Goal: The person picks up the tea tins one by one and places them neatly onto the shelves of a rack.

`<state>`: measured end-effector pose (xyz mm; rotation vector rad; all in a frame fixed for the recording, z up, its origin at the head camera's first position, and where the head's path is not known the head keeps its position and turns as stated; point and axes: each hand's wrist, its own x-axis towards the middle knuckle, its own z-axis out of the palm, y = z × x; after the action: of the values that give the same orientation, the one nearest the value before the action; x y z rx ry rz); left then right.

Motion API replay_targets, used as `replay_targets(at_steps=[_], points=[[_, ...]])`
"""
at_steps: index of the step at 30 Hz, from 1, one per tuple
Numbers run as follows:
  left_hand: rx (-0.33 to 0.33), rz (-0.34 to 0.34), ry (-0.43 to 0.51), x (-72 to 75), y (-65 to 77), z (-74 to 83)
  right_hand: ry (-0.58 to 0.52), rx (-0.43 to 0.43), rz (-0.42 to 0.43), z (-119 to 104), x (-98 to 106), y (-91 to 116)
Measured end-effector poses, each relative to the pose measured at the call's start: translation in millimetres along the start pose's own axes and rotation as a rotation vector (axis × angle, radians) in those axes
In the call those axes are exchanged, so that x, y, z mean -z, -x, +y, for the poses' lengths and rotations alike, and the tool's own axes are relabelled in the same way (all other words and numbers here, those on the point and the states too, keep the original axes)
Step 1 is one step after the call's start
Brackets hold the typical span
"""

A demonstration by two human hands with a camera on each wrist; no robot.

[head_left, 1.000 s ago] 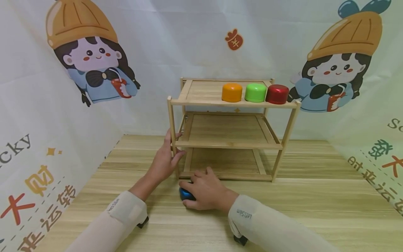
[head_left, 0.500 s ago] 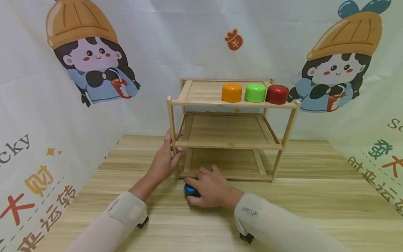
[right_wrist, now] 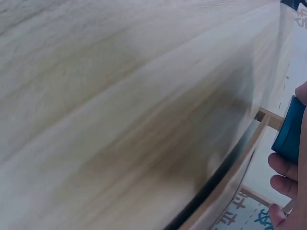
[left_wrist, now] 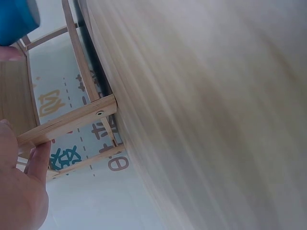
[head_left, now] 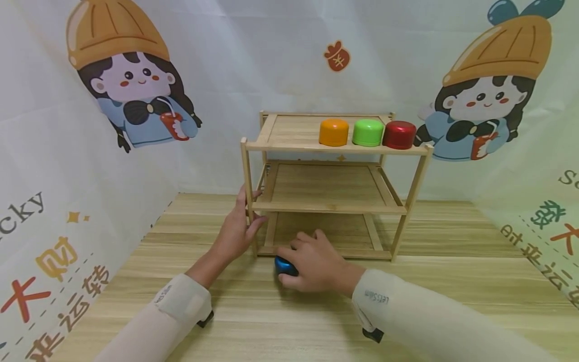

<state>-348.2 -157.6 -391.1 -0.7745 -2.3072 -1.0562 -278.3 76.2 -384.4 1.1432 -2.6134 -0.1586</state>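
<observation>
My left hand [head_left: 238, 223] grips the left front post of a three-tier wooden rack [head_left: 327, 207], fingers behind the post and thumb on its inner side. In the left wrist view that hand [left_wrist: 21, 184] is wrapped at the wooden leg [left_wrist: 72, 120]. My right hand [head_left: 312, 261] holds a small blue metallic canister [head_left: 286, 267] with rounded edges, in front of the rack's bottom tier. The right wrist view has the blue canister [right_wrist: 290, 132] between thumb and fingers [right_wrist: 283, 167]. My palm covers part of it.
Orange [head_left: 333, 132], green [head_left: 368, 132] and red [head_left: 399, 134] canisters of like shape stand in a row at the top tier's front right. The rack stands on a wood-grain table [head_left: 253, 317]. A printed cloth [head_left: 289, 65] hangs behind and at both sides.
My right hand has carried the blue canister to the right and slightly toward the rack along its front. The left hand keeps its place on the post.
</observation>
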Motion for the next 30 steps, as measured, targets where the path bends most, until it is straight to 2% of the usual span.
replay_targets(at_steps=[16,21,30], points=[[0.0,0.003,-0.008,-0.2,-0.5,-0.2,0.028,0.028,-0.007,1.1,29.1,4.3],[0.007,0.0,-0.011,-0.5,0.4,-0.3,0.037,0.022,0.008,5.1,44.8,-0.1],[-0.007,0.006,-0.02,-0.6,-0.2,-0.1,-0.036,0.056,0.148,18.4,90.1,-13.7]])
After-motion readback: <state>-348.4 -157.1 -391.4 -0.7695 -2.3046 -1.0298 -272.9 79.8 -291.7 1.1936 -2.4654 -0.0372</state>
